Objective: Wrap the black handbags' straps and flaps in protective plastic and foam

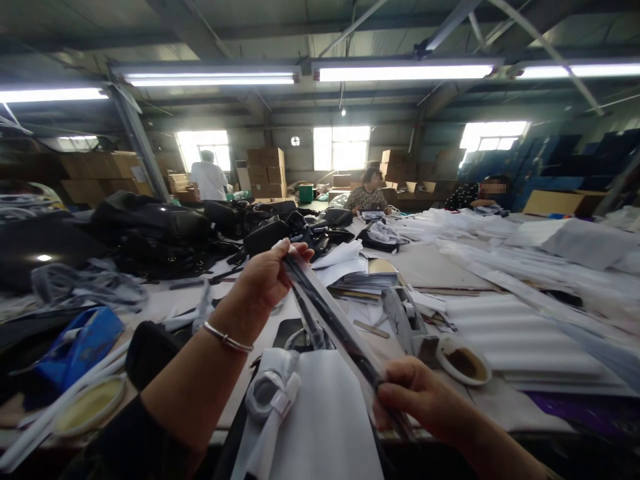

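A black strap (335,320) in a clear plastic sleeve stretches slantwise between my two hands. My left hand (270,277), a bangle on its wrist, pinches the far end. Lower and nearer, my right hand (417,393) grips the other end, its fingers closed round it. Beneath the strap, in front of me, lies a black item, perhaps a bag, mostly hidden by a white foam sheet (330,407). On that sheet rests a loop wrapped in white material (273,393). A plastic-covered handle (313,337) shows just beyond it.
Black bags (160,230) pile up at left. A paper stack (367,277), a tape dispenser (407,320) and a round dish (464,360) lie to the right, beside foam sheets (520,333). A blue container (83,347) is at left. Several people (369,193) are farther back.
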A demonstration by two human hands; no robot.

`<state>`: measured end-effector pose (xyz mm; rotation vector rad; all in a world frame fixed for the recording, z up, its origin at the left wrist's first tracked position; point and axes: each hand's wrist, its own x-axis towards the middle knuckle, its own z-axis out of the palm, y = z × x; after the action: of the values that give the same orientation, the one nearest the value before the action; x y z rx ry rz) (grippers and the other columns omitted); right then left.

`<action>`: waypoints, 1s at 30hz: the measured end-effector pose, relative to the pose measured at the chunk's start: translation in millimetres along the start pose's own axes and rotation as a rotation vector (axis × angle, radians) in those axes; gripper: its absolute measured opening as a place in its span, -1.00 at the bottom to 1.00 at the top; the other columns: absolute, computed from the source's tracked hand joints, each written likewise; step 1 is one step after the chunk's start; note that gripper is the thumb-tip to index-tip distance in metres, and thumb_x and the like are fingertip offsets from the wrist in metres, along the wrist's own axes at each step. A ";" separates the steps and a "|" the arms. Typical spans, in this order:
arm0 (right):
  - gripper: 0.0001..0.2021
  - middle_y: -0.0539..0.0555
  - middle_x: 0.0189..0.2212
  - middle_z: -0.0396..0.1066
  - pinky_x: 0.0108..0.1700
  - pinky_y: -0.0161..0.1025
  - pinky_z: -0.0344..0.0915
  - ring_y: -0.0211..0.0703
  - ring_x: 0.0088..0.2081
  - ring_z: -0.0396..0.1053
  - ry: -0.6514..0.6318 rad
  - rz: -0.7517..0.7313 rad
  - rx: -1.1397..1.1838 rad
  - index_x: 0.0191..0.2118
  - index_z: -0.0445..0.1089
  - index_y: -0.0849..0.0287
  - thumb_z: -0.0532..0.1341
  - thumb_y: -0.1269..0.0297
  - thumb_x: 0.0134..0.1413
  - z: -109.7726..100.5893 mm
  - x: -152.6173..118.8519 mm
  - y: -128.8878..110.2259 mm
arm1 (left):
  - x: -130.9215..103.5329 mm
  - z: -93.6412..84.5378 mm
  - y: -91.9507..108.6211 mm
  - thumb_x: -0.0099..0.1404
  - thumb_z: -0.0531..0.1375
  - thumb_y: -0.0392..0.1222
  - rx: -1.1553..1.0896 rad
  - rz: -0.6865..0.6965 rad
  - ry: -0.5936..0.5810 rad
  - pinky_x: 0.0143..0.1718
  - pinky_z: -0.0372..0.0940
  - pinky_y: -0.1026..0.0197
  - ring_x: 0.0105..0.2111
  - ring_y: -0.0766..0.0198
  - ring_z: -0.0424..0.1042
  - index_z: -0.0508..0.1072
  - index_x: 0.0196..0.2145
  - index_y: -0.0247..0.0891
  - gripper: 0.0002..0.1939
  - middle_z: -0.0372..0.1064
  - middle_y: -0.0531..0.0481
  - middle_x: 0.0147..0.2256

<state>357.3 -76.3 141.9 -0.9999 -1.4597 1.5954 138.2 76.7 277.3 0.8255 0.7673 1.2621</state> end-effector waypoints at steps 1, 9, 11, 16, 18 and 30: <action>-0.53 0.12 -0.57 0.49 -0.56 -0.36 0.12 -0.33 -0.63 0.23 -0.025 0.013 0.017 -0.47 0.51 0.27 0.30 -0.13 0.09 -7.2 -9.0 4.6 | 3.7 1.8 5.2 0.49 0.05 -0.26 0.001 0.010 -0.010 -0.26 0.48 0.23 -0.39 0.27 0.58 0.46 -0.28 -0.41 -0.75 0.54 -0.11 -0.40; -0.47 0.19 -0.61 0.49 -0.67 -0.42 0.03 -0.36 -0.70 0.21 -0.036 0.011 0.126 -0.49 0.52 0.36 0.29 -0.13 0.11 -29.1 -42.9 58.9 | 23.4 11.1 -7.1 0.44 0.10 -0.23 0.049 0.041 -0.143 -0.33 0.45 0.18 -0.32 0.15 0.58 0.45 -0.30 -0.41 -0.78 0.56 -0.25 -0.28; -0.49 0.18 -0.61 0.49 -0.66 -0.43 0.03 -0.39 -0.71 0.19 0.044 0.011 0.118 -0.49 0.50 0.35 0.29 -0.10 0.12 -24.5 -40.3 62.5 | 20.1 6.8 -19.6 0.40 0.18 -0.08 0.115 0.005 -0.243 -0.30 0.43 0.17 -0.28 0.14 0.56 0.45 -0.27 -0.37 -0.75 0.56 -0.23 -0.26; -0.49 0.15 -0.61 0.49 -0.61 -0.40 0.12 -0.35 -0.68 0.24 0.201 0.029 0.107 -0.48 0.45 0.30 0.31 -0.15 0.08 -2.2 -16.6 45.1 | -26.6 -7.8 -85.5 0.15 0.34 0.25 0.476 -0.326 -0.494 -0.44 0.25 0.33 -0.45 0.33 0.39 0.49 -0.35 -0.35 -0.48 0.42 -0.02 -0.44; -0.50 0.14 -0.59 0.50 -0.58 -0.38 0.16 -0.32 -0.65 0.25 0.215 0.035 0.088 -0.47 0.44 0.29 0.31 -0.16 0.05 5.9 -4.1 35.1 | -48.9 -12.8 -108.6 0.09 0.38 0.21 0.586 -0.364 -0.516 -0.61 0.02 0.36 -0.61 0.43 0.17 0.44 -0.46 -0.34 -0.51 0.26 0.11 -0.58; -0.64 0.11 -0.38 0.50 -0.27 -0.26 0.28 -0.16 -0.34 0.37 0.466 -0.309 -0.369 -0.31 0.54 0.20 0.22 -0.02 0.21 20.1 33.9 16.3 | -80.4 -37.1 -118.7 0.13 0.35 0.02 0.526 -0.113 -0.120 -0.56 0.22 0.34 -0.57 0.33 0.35 0.57 -0.41 -0.34 -0.69 0.44 -0.03 -0.57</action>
<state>324.4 -55.3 124.4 -1.1863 -1.5080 0.8186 153.1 -11.9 159.5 1.2498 1.0524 0.9072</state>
